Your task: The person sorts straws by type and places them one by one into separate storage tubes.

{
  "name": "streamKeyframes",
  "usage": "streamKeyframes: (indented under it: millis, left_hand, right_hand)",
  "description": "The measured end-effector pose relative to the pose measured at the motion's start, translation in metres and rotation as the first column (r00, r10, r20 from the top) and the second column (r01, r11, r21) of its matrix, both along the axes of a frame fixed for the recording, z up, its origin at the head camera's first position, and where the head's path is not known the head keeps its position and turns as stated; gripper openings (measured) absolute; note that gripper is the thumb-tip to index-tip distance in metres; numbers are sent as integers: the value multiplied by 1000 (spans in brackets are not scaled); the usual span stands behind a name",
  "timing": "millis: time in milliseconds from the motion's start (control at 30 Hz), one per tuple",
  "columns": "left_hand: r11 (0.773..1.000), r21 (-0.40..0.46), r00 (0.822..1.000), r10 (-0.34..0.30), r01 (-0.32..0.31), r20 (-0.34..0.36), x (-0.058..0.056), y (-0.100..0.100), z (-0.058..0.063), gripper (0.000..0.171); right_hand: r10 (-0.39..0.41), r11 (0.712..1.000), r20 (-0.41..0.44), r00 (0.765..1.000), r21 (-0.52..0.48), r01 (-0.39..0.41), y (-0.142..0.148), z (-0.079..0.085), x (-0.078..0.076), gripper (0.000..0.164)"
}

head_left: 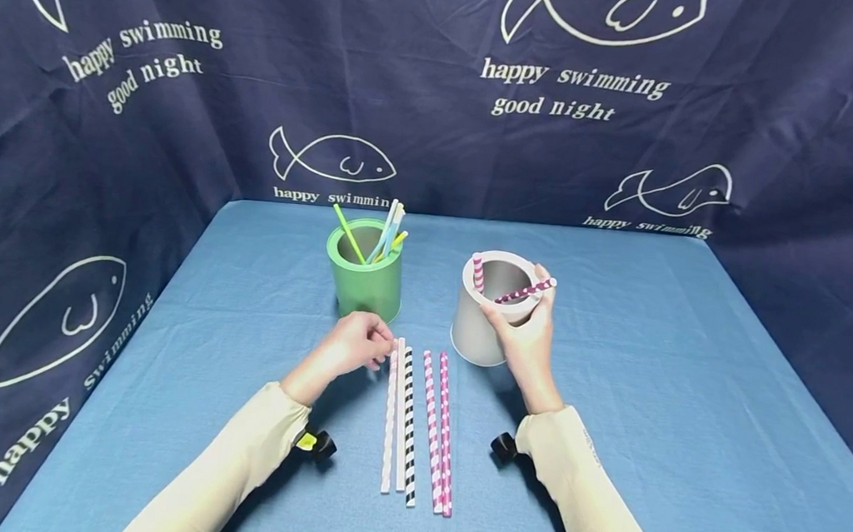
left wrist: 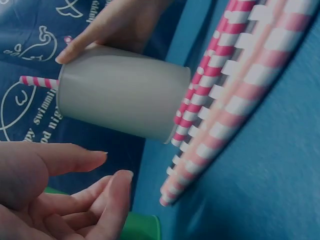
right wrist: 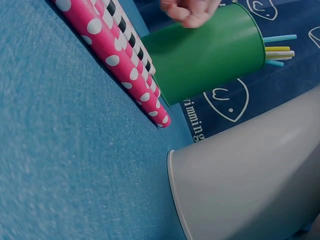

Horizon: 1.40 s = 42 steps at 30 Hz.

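Observation:
My left hand (head_left: 362, 341) is beside the upper end of a pale pink striped paper straw (head_left: 389, 430). In the left wrist view its thumb (left wrist: 80, 159) and fingertips are apart, with nothing between them. To the right of that straw lie a plain pale pink straw (head_left: 402, 431), a black-and-white striped straw (head_left: 409, 432), a pink striped straw (head_left: 430, 433) and a pink dotted straw (head_left: 445, 434). My right hand (head_left: 529, 341) grips the rim of a grey cup (head_left: 472, 328), its fingers partly hidden behind it. Two pink patterned straws (head_left: 479, 272) stand in this cup.
A green cup (head_left: 368, 291) stands behind my left hand, holding several green, blue, white and yellow straws (head_left: 387, 234). Blue cloth covers the table (head_left: 650, 384). Dark blue fabric (head_left: 440, 92) with fish prints hangs at the back and sides.

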<state>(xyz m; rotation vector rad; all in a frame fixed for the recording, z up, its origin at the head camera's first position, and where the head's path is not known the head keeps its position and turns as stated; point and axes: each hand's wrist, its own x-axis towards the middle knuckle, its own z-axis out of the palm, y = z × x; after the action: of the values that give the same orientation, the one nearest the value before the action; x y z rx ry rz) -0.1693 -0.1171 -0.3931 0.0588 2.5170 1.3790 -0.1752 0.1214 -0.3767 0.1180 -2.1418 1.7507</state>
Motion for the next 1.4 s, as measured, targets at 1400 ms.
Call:
streamKeyframes:
  millis: [1400]
  left_hand:
    - [932,-323,976,-106,164,191,-20,21,-5,20]
  right_hand:
    - [-4,1000,-56,998,-26,3,9,-34,-22,94]
